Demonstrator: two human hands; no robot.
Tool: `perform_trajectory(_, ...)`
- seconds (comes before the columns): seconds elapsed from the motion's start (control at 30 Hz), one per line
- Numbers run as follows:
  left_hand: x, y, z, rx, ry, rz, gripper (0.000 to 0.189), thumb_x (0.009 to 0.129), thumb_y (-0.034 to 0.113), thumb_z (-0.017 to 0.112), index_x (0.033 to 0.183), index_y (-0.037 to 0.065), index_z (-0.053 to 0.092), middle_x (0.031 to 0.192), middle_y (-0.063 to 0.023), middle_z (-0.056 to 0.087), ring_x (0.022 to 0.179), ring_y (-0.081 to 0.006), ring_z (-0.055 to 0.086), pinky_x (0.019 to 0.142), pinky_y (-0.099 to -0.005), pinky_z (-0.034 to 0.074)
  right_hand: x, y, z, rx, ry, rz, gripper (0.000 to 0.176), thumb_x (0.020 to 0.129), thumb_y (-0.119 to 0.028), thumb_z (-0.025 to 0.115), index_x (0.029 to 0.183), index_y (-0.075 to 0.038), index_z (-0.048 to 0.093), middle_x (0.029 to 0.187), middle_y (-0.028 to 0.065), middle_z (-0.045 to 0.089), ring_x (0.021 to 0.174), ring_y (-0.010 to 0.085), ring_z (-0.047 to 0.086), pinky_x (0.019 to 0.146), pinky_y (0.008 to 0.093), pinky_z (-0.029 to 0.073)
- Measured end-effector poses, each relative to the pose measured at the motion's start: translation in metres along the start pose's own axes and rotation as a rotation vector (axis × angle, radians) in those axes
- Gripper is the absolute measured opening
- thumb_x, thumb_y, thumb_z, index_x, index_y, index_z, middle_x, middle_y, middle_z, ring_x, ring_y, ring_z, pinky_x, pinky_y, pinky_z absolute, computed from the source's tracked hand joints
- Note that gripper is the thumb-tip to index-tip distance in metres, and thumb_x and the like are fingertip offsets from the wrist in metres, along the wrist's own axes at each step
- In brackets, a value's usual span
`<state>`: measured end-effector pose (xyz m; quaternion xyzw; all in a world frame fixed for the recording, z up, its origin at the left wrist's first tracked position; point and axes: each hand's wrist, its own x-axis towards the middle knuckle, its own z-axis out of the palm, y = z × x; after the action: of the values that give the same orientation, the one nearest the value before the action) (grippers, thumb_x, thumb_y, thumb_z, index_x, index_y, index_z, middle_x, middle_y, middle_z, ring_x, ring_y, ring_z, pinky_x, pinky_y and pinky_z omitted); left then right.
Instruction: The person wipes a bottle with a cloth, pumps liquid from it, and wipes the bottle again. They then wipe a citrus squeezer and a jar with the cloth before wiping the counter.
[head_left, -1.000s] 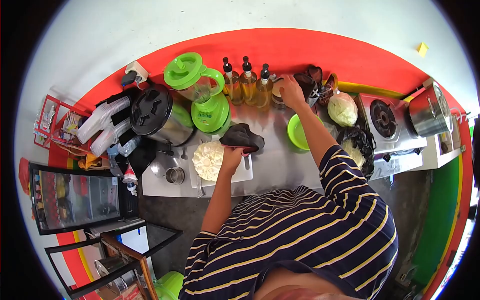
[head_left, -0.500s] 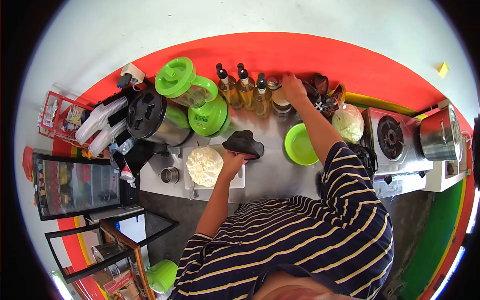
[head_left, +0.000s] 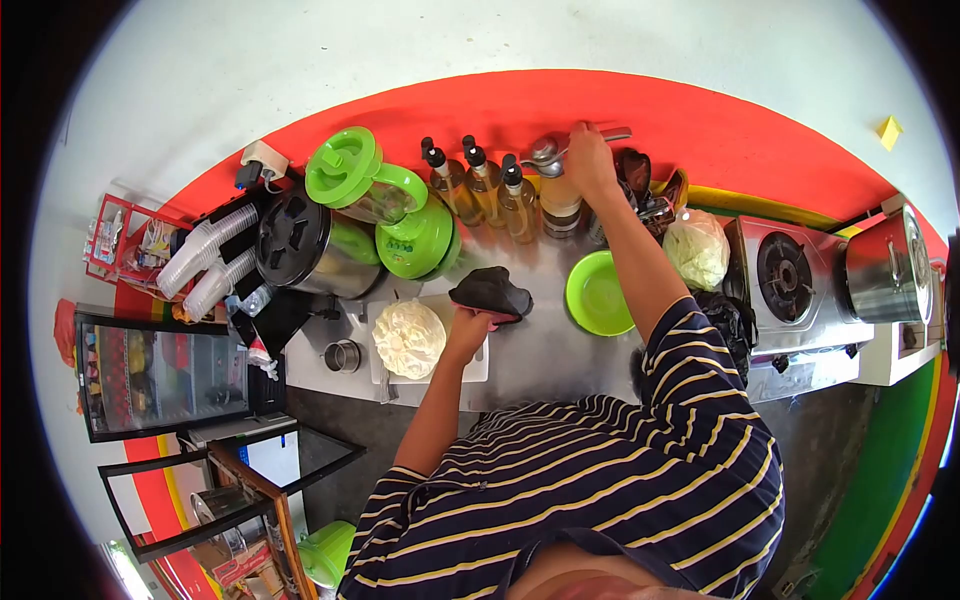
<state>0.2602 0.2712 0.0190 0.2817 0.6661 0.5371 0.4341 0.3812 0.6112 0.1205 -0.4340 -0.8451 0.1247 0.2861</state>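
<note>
My left hand (head_left: 468, 333) is closed around a crumpled black plastic bag (head_left: 492, 292), with a bit of pink showing at the fingers. It hovers over the right side of a white board (head_left: 474, 362). A tied, pale plastic bag (head_left: 409, 339) lies on that board to the left. At the back of the counter, my right hand (head_left: 590, 163) grips a metal ladle (head_left: 548, 150). Its round bowl is over the mouth of a jar (head_left: 561, 215) and its handle sticks out to the right. My fingers are partly hidden. A green bowl (head_left: 600, 293) sits below my right forearm.
Three pump bottles (head_left: 484, 187) stand left of the jar, then a green blender (head_left: 413, 238) and a large black-lidded pot (head_left: 295, 235). A small metal cup (head_left: 342, 356) sits at left. To the right are a filled plastic bag (head_left: 696, 247), a gas stove (head_left: 785, 275) and a steel pot (head_left: 886, 270).
My right hand has moved slightly up, and the ladle's bowl and handle now show more plainly above the jar. My left hand still holds the black bag. The view has shifted slightly.
</note>
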Motion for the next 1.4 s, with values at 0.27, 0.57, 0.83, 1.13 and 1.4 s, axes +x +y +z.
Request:
perform_trajectory(0.27, -0.002, 0.011, 0.008, -0.039, -0.062, -0.041, 0.042, 0.088, 0.003, 0.061, 0.130, 0.001, 0.065, 0.123, -0.0077, 0.069, 0.111, -0.0177, 0.066, 0.094, -0.0329, 0.054, 0.004, 0.015, -0.054, 0.181, 0.324, -0.133, 0.026, 0.082, 0.007, 0.060, 0.107, 0.007, 0.064, 0.102, 0.0277, 0.068, 0.095, 0.0445, 0.070, 0.083, 0.0489, 0.059)
perform_trajectory(0.57, -0.005, 0.019, 0.036, -0.093, -0.056, 0.262, 0.049, 0.091, 0.006, 0.077, 0.137, 0.004, 0.058, 0.131, -0.0068, 0.067, 0.120, -0.0188, 0.063, 0.107, -0.0375, 0.049, -0.007, 0.000, -0.121, 0.866, 0.330, 0.150, 0.015, 0.101, -0.002, 0.061, 0.112, 0.008, 0.061, 0.091, 0.0153, 0.071, 0.074, 0.0188, 0.074, 0.058, 0.0320, 0.060)
perform_trajectory(0.83, -0.008, 0.067, 0.048, -0.557, -0.070, 0.544, 0.034, 0.100, 0.001, 0.065, 0.134, 0.001, 0.061, 0.129, -0.0045, 0.066, 0.117, -0.0156, 0.063, 0.107, -0.0343, 0.048, -0.073, -0.040, -0.140, 1.197, 0.068, 0.394, 0.015, 0.106, -0.011, 0.055, 0.113, 0.000, 0.063, 0.093, 0.0077, 0.067, 0.073, 0.0156, 0.068, 0.055, 0.0276, 0.053)
perform_trajectory(1.13, -0.015, 0.083, 0.056, -0.438, -0.187, 0.471, 0.024, 0.102, 0.006, 0.067, 0.124, 0.001, 0.064, 0.116, -0.0031, 0.068, 0.106, -0.0101, 0.063, 0.094, -0.0296, 0.051, -0.199, -0.094, -0.077, 1.352, -0.405, 0.669, 0.032, 0.113, -0.030, 0.043, 0.117, -0.009, 0.066, 0.094, 0.0017, 0.070, 0.064, 0.0115, 0.060, 0.054, 0.0300, 0.046)
perform_trajectory(1.4, -0.049, 0.090, 0.062, -0.439, -0.154, 0.396, 0.026, 0.096, 0.006, 0.068, 0.121, 0.002, 0.064, 0.108, -0.0022, 0.070, 0.098, -0.0112, 0.066, 0.088, -0.0293, 0.054, -0.249, -0.110, -0.074, 1.073, -0.508, 0.735, 0.036, 0.114, -0.028, 0.041, 0.136, -0.009, 0.061, 0.102, 0.0014, 0.071, 0.075, 0.0081, 0.065, 0.058, 0.0296, 0.052)
